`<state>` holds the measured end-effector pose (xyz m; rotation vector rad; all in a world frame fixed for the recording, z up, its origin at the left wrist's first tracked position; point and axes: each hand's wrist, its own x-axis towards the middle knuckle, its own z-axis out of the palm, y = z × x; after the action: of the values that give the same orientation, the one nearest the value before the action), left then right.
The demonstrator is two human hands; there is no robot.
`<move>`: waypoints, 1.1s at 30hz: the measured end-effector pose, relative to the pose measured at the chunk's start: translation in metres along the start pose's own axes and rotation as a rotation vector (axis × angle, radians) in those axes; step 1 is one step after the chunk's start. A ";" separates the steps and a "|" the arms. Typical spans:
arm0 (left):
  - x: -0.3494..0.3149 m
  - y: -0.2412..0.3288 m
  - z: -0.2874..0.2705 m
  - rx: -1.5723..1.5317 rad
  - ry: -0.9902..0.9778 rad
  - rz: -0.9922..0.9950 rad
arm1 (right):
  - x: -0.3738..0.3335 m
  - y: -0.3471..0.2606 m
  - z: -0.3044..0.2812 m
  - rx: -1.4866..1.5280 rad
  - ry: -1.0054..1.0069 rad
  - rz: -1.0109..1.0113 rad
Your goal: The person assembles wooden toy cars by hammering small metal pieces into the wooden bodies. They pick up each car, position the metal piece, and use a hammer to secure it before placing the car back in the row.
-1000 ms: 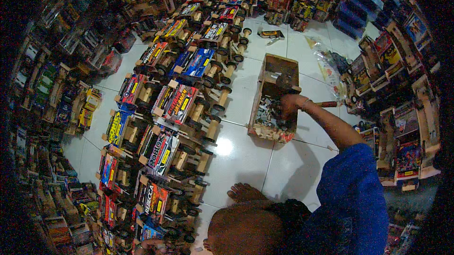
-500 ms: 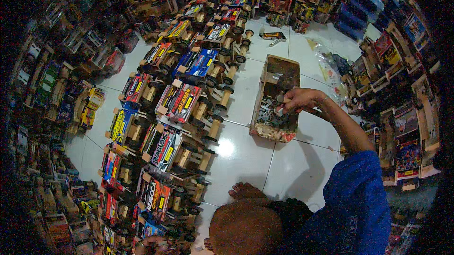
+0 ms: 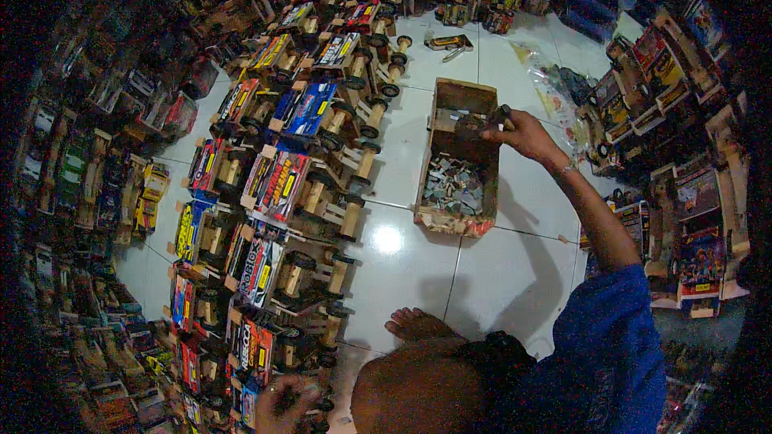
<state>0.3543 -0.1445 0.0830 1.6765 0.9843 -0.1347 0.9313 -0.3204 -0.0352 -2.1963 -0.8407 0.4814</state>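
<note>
My right hand [image 3: 523, 136] is closed at the right rim of a worn, open cardboard box [image 3: 482, 225]. Its fingers grip a dark, rounded piece [image 3: 500, 118] whose kind I cannot make out. Another dark round shape [image 3: 472, 127] shows beside the fingertips, inside the box. Many small grey and pale chips [image 3: 454, 185] lie loose in the near half of the box. Low at the left, my left hand [image 3: 285, 403] is blurred and dark, close to the nearest toy trucks; its fingers cannot be read.
Wooden toy trucks [image 3: 277, 181] with colourful printed sides stand in long rows at my left. More toys crowd the left, far and right edges. An orange-and-black hand tool [image 3: 449, 43] and a clear plastic bag [image 3: 555, 88] lie on the white tiled floor [image 3: 402, 273]. My bare foot [image 3: 418, 325] is near.
My right hand has risen from the chips to the box's right rim, holding the dark piece. My left hand has come further into view at the bottom. The whole view has shifted slightly.
</note>
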 end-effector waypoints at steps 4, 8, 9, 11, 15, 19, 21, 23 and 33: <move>0.107 0.023 0.076 -0.277 0.066 0.135 | 0.017 0.028 0.003 0.049 -0.085 0.062; 0.220 0.057 0.160 -0.165 0.034 0.397 | 0.013 0.046 0.012 -0.188 -0.123 0.038; 0.242 0.067 0.178 -0.171 0.011 0.453 | 0.008 0.047 0.016 -0.302 -0.078 0.020; 0.273 0.081 0.211 0.082 0.019 0.598 | -0.004 0.048 0.024 -0.451 0.021 -0.067; 0.292 0.068 0.243 0.704 0.232 1.045 | -0.031 0.045 0.038 -0.449 0.019 -0.016; 0.271 0.024 0.218 0.848 0.088 1.023 | -0.072 0.043 0.048 -0.365 -0.067 0.023; 0.255 0.008 0.196 0.917 0.009 0.940 | -0.099 0.032 0.071 -0.184 -0.134 0.030; 0.238 0.000 0.176 0.944 -0.026 0.892 | -0.124 0.022 0.080 -0.057 -0.228 0.023; 0.201 0.008 0.140 0.881 -0.027 0.884 | -0.152 0.020 0.063 0.020 -0.257 0.056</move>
<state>0.5437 -0.1569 -0.0728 2.7566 0.0388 0.0129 0.7961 -0.4051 -0.0795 -2.1737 -0.9044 0.8091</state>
